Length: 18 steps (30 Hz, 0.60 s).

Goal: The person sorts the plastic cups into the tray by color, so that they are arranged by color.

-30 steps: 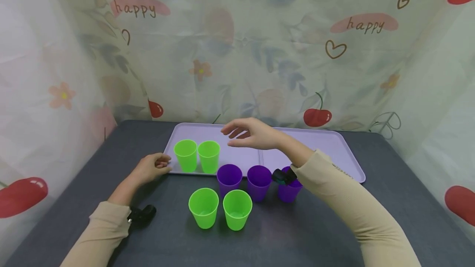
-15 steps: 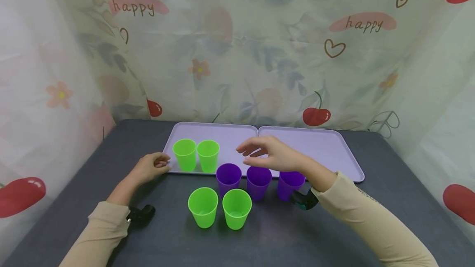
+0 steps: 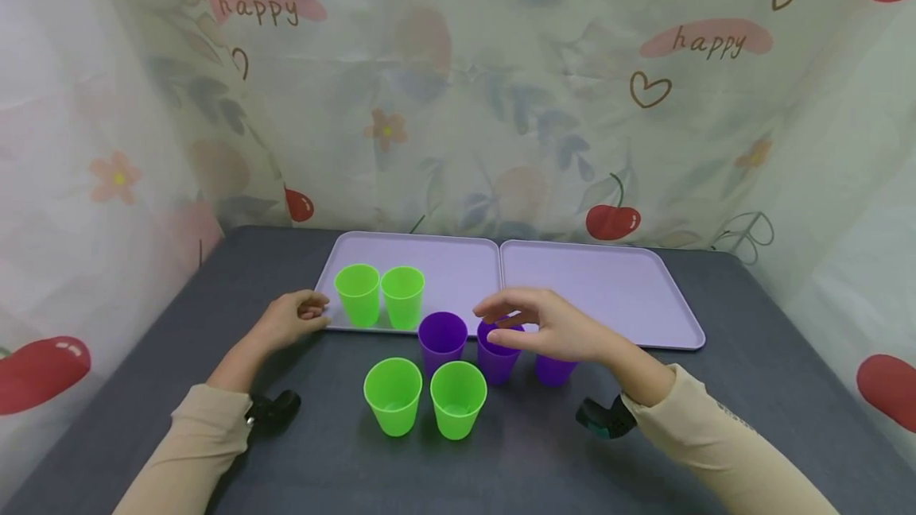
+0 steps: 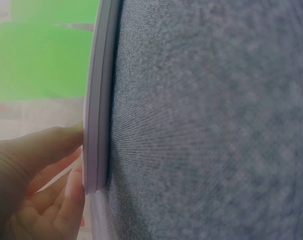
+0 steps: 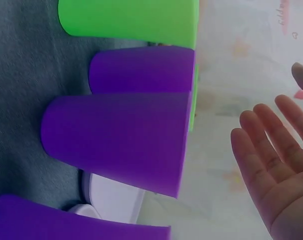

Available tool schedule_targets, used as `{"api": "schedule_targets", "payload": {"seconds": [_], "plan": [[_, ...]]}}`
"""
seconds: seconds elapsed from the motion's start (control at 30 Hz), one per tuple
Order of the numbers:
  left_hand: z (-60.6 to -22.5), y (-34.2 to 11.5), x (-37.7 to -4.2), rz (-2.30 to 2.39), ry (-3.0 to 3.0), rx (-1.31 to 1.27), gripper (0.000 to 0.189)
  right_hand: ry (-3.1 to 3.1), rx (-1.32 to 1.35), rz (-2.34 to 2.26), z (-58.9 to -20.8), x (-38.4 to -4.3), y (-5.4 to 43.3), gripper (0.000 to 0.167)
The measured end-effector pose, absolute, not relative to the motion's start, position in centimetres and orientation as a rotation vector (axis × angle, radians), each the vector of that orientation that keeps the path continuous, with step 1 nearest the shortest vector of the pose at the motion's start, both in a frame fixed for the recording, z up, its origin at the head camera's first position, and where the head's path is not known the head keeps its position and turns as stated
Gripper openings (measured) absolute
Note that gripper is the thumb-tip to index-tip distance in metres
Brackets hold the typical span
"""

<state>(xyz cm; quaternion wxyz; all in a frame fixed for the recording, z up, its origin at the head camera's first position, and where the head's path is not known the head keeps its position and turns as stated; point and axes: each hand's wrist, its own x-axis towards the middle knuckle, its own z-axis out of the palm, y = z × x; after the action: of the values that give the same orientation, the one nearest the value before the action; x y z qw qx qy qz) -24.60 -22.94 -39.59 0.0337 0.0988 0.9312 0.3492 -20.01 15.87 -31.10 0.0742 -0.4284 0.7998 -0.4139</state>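
Observation:
My left hand (image 3: 285,320) rests at the front left corner of the left lilac tray (image 3: 458,269), thumb and fingertips at its rim, fingers loosely bent. Two green cups stand upright on that tray: a left one (image 3: 357,296) and a right one (image 3: 403,298). My right hand (image 3: 547,326) hovers over the purple cups with its fingers spread and nothing in them, as the right wrist view also shows. Below it are the middle purple cup (image 3: 496,362) and the partly hidden right purple cup (image 3: 554,371). The left purple cup (image 3: 441,340) stands beside them.
Two more green cups, one on the left (image 3: 393,397) and one on the right (image 3: 458,401), stand nearer on the dark tabletop (image 3: 522,467). A second lilac tray (image 3: 594,284) adjoins the first on the right. A printed curtain (image 3: 465,102) hangs behind.
My right hand has come down and to the right, from above the left tray to over the purple cups. My left hand and the cups have stayed put.

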Motion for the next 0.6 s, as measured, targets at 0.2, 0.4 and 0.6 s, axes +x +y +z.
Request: {"api": "schedule_targets", "payload": {"seconds": [0.2, 0.4, 0.6], "plan": [[-39.6, -22.9, -24.6, 1.074, 2.859, 0.301, 0.037, 2.367, -1.304, -1.258, -31.9, -19.1, 15.9, 0.033], [-39.6, -22.8, -24.5, 1.074, 2.864, 0.298, 0.037, 2.349, -1.307, -1.252, -33.0, -18.3, 15.8, 0.036], [-39.6, -22.8, -24.5, 1.077, 2.869, 0.288, 0.037, 2.321, -1.274, -1.231, -33.8, -17.7, 15.4, 0.041]]}}
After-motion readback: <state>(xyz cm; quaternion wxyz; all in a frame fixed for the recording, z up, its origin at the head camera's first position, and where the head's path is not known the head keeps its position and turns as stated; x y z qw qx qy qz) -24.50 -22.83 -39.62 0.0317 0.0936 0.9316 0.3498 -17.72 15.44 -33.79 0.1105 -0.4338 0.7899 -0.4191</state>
